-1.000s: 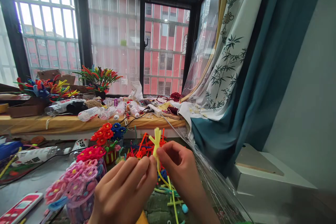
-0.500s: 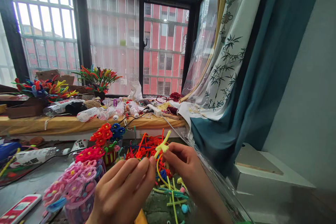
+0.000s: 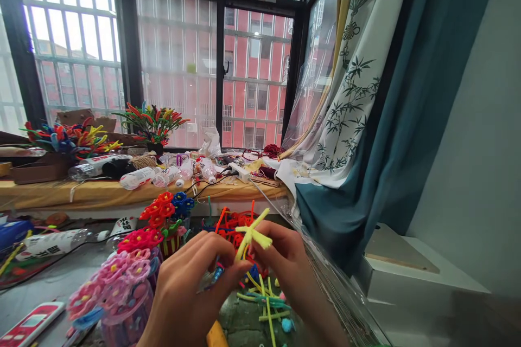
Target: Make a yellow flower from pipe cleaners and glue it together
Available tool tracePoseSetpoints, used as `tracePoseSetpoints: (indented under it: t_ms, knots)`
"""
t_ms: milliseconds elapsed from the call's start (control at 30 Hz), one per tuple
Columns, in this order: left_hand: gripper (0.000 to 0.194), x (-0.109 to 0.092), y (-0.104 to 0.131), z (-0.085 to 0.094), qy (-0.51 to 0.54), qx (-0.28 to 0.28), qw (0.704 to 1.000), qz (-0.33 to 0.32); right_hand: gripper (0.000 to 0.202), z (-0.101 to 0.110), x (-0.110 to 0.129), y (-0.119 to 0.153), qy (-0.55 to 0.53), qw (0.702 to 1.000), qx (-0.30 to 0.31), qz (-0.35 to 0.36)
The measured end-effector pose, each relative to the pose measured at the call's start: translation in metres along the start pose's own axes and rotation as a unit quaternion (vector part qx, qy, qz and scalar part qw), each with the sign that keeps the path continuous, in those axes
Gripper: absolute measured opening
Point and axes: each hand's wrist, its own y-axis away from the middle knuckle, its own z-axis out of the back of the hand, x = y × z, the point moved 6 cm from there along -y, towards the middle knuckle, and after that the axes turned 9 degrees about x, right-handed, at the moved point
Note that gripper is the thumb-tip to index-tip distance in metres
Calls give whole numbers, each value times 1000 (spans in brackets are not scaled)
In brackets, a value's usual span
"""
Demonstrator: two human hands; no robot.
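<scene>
A pale yellow pipe-cleaner piece [image 3: 250, 236] with several short arms spreading from its centre is held up between my hands. My left hand [image 3: 195, 276] has its thumb and bent fingers closed at the lower left arm of the piece. On the other side, my right hand [image 3: 283, 257] pinches it from behind near the centre, fingertips partly hidden. Below them lie loose yellow and green pipe cleaners [image 3: 268, 303] and a blue pompom [image 3: 287, 325]. Behind my hands is a heap of red pipe cleaners [image 3: 240, 222].
Pink pipe-cleaner flowers [image 3: 122, 276] in a clear cup and red flowers [image 3: 158, 209] stand at left. A red-and-white device [image 3: 32, 325] lies on the grey table, with a plastic bottle [image 3: 61, 243] behind. The windowsill [image 3: 101, 191] holds bottles and colourful bouquets. Clear plastic sheeting [image 3: 342, 293] edges the right.
The yellow piece has turned so its arms spread more openly towards me. My left hand has risen and rotated, its thumb now showing against the piece.
</scene>
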Motion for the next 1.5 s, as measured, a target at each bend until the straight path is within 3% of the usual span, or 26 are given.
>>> tracePoseSetpoints:
  t_ms: [133, 333, 400, 567, 700, 833, 867, 933, 1000, 1067, 1200, 1333, 1500]
  knots:
    - [19, 8, 6, 3, 31, -26, 995, 92, 26, 1, 2, 1, 83, 996, -1, 12]
    - [12, 10, 5, 1, 54, -29, 994, 93, 33, -5, 12, 2, 180, 982, 15, 63]
    - [7, 16, 5, -2, 121, -26, 982, 139, 32, -7, 13, 3, 189, 979, 30, 70]
    - [16, 25, 12, -13, 300, -16, 909, 289, 28, -12, 14, 4, 204, 969, 76, 115]
    - [23, 26, 14, -19, 389, -22, 864, 319, 30, -11, 14, 5, 209, 966, 80, 133]
    - [31, 33, 16, -34, 478, 29, 811, 335, 31, -11, 16, 5, 201, 967, 81, 137]
    - [31, 34, 16, -35, 482, 35, 810, 332, 29, -10, 17, 5, 203, 966, 72, 141]
    - [28, 34, 13, -30, 449, 20, 837, 314, 23, -7, 20, 6, 218, 964, 41, 144]
    - [23, 28, 10, -21, 381, -21, 877, 292, 12, -3, 25, 8, 244, 958, -12, 151]
    - [16, 22, 10, -11, 324, -85, 894, 298, 10, -2, 31, 12, 271, 945, -49, 179]
    - [11, 12, 11, -5, 262, -141, 905, 304, 8, -13, 46, 19, 316, 907, -39, 277]
    - [8, 14, 9, -9, 283, -110, 911, 280, 11, -21, 53, 23, 345, 869, -58, 350]
    - [13, 26, 11, -14, 359, -55, 884, 293, 15, -22, 53, 25, 332, 859, -61, 384]
